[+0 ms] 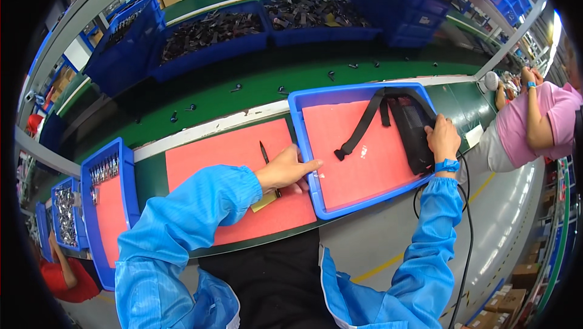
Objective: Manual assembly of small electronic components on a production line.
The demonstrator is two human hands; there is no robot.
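Observation:
A shallow blue tray (347, 210) lined with a pink sheet (340, 128) is between my hands. My left hand (285, 170) grips its left rim, the thumb lying over the edge and the other fingers lower down, partly hidden. At the opposite rim, my right hand (443, 139) is closed over the edge, right beside a black pouch (413, 134). The pouch lies along the tray's right side, its black strap (364, 119) and buckle stretched across the liner. A black pen (263, 151) and a yellow slip (265, 201) lie by my left hand.
A pink mat (218, 147) covers the bench to the left. Further left stands a blue tray of small metal parts (104, 171). Small dark parts (236, 88) dot the green belt (212, 101). Blue bins (209, 37) stand behind. A black cord (470, 226) hangs from my right wristband; a co-worker (534, 122) is at right.

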